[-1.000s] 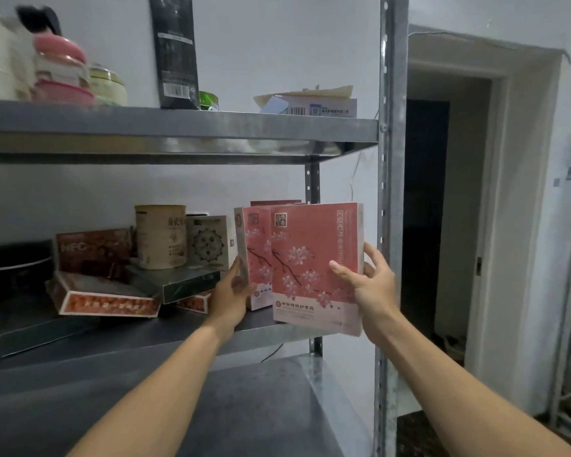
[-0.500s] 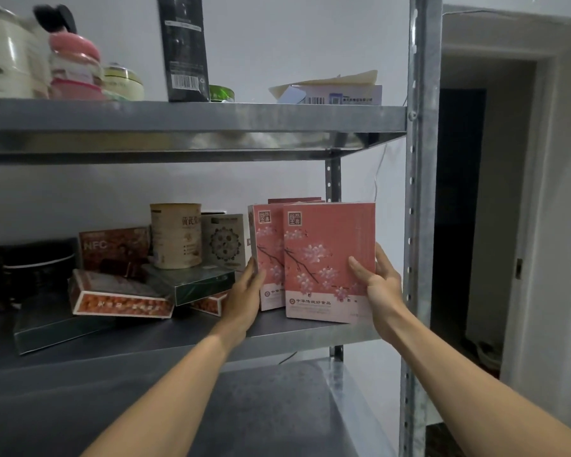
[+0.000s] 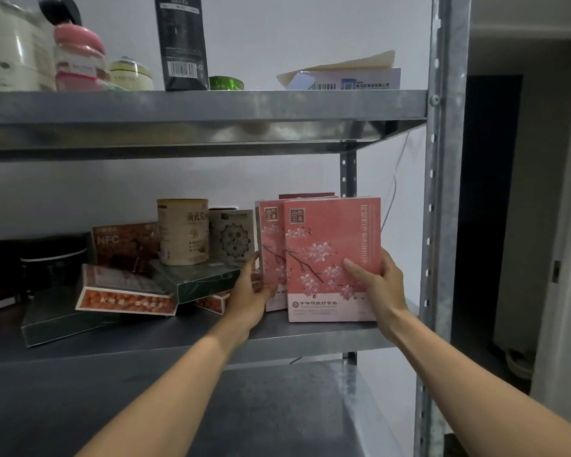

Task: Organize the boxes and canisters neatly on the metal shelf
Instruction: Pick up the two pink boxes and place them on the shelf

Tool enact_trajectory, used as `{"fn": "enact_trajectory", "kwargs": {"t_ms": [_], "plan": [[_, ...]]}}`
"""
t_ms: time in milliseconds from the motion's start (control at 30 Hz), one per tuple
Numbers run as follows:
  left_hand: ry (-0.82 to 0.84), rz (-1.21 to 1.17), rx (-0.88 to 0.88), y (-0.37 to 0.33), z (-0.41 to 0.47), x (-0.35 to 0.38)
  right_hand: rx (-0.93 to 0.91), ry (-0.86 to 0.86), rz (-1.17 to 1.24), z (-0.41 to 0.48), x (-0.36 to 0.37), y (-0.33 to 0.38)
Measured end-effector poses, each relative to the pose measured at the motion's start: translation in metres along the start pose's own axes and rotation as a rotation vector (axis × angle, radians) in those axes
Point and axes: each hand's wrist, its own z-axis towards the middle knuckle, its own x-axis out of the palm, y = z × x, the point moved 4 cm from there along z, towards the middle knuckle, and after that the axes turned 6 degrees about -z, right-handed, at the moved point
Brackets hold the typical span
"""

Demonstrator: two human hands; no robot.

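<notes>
A pink box with blossom print [image 3: 323, 239] stands upright at the right end of the middle metal shelf [image 3: 310, 338]. My right hand [image 3: 378, 282] grips its right edge, thumb on the front face. A second matching pink box [image 3: 271, 245] stands just behind it to the left, and my left hand [image 3: 249, 291] rests against its lower left side with fingers fairly straight. Left of these stand a beige canister [image 3: 182, 235] and a pale patterned box [image 3: 233, 237]; the canister sits on a tilted dark green box [image 3: 201, 280].
Orange-printed flat boxes [image 3: 126, 293], an NFC carton [image 3: 122, 242] and a black pot [image 3: 53, 258] crowd the shelf's left part. The upper shelf holds jars, a black pouch [image 3: 182, 41] and a white carton [image 3: 350, 77]. A steel upright [image 3: 439, 192] stands just right of my hand; a dark doorway lies beyond.
The front pink box went from held off the shelf edge to standing on the shelf beside the second one. My right thumb moved onto its front face. My left hand stayed by the rear box.
</notes>
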Motion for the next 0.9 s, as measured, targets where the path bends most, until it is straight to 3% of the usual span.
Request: {"fn": "enact_trajectory", "kwargs": {"t_ms": [333, 900], "plan": [[0.007, 0.082, 0.072, 0.000, 0.026, 0.023, -0.041, 0.006, 0.050, 0.025, -0.004, -0.019], [0.019, 0.047, 0.092, 0.022, 0.102, 0.061, -0.031, -0.200, -0.073, 0.066, -0.013, -0.043]]}}
